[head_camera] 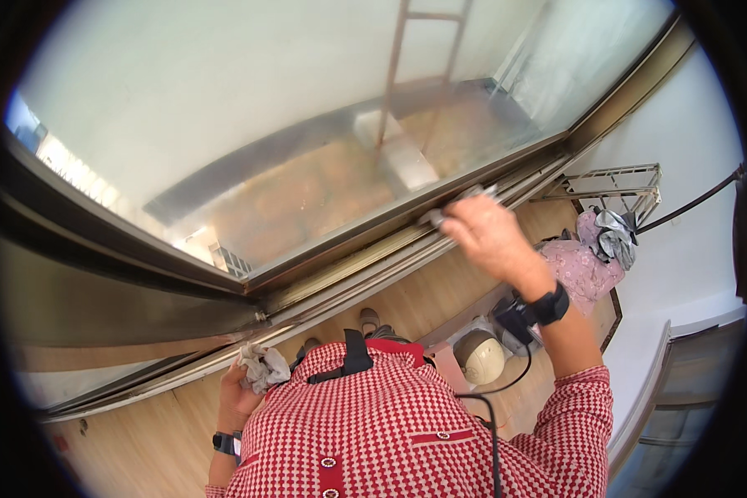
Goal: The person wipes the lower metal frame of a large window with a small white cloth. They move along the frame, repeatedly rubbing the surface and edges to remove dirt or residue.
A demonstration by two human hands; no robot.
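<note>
My right hand (482,233) reaches out over the track of a sliding window (355,264). It is blurred and closed around a crumpled greyish-white cloth or tissue (434,217), which lies against the dirty track at the foot of the glass. Lower down on the left, my left hand (236,392) holds a crumpled whitish cloth or wad of tissue (264,368) beside my body. The window pane (274,124) rises before me, hazy and smeared. Behind it show a tiled ledge and a brown ladder-like frame.
A metal rack (616,187) stands by the wall at right. Near it sits a pink patterned fabric bundle (576,267) with silvery cloth on top. A cream round helmet-like object (480,358) lies on the wooden floor (143,429) to my right. A black cable (495,448) hangs over my shirt.
</note>
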